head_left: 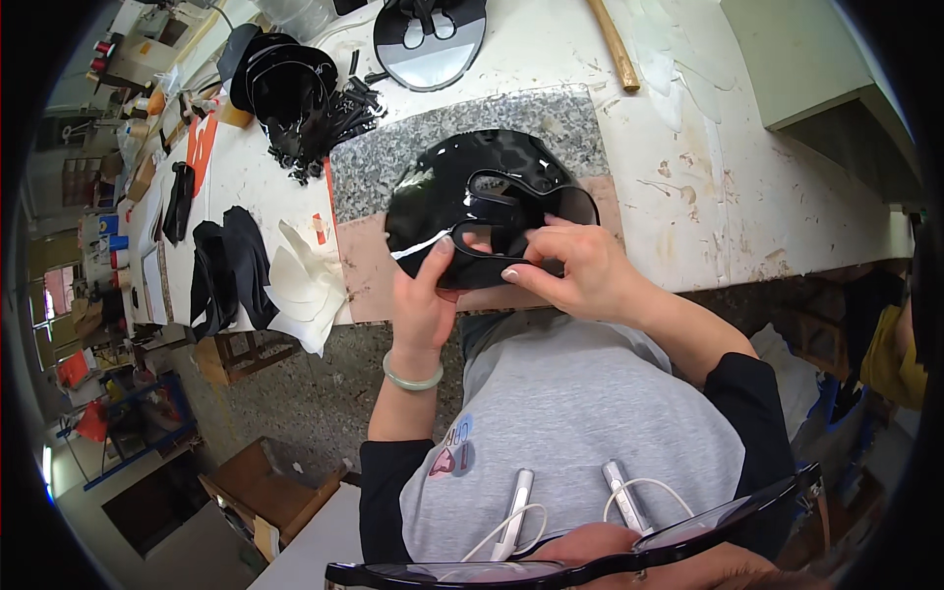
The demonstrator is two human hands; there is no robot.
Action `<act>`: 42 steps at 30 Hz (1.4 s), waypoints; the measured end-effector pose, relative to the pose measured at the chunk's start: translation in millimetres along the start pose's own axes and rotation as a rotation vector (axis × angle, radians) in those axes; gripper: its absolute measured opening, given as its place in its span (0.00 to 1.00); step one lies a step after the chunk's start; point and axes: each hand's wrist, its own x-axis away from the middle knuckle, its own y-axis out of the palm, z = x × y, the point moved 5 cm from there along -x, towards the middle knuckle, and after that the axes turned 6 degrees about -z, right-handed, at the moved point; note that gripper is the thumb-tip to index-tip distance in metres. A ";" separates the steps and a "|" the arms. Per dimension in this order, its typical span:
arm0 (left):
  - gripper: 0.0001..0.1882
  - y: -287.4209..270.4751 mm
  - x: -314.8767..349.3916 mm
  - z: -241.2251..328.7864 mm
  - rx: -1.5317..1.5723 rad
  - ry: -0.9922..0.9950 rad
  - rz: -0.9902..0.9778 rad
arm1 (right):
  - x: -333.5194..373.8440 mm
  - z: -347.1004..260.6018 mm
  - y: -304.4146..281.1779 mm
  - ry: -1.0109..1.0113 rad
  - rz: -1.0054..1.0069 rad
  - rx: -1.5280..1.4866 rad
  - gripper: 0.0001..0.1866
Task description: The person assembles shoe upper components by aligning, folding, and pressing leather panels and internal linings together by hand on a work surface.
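A glossy black patent-leather shoe upper (pixel 462 187) with curved strap cut-outs is held above the workbench's front edge. My left hand (pixel 425 295) grips its lower edge from beneath, thumb on top. My right hand (pixel 573 265) pinches its right side, fingers pressed on a strap near the cut-out. A pale green bangle (pixel 411 378) sits on my left wrist. Under the piece lies a speckled grey stone slab (pixel 511 123) and a pinkish mat (pixel 364 265).
Left of the mat lie white cut pieces (pixel 305 285) and black leather pieces (pixel 231 265). A pile of black uppers and straps (pixel 295 93) sits at the back left, another grey-and-black upper (pixel 430 39) at the back, and a wooden stick (pixel 615 44) to its right.
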 end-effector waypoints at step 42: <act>0.19 38.5 0.6 3.4 0.025 0.333 -0.008 | -32.0 -22.9 -42.4 0.001 0.009 0.230 0.14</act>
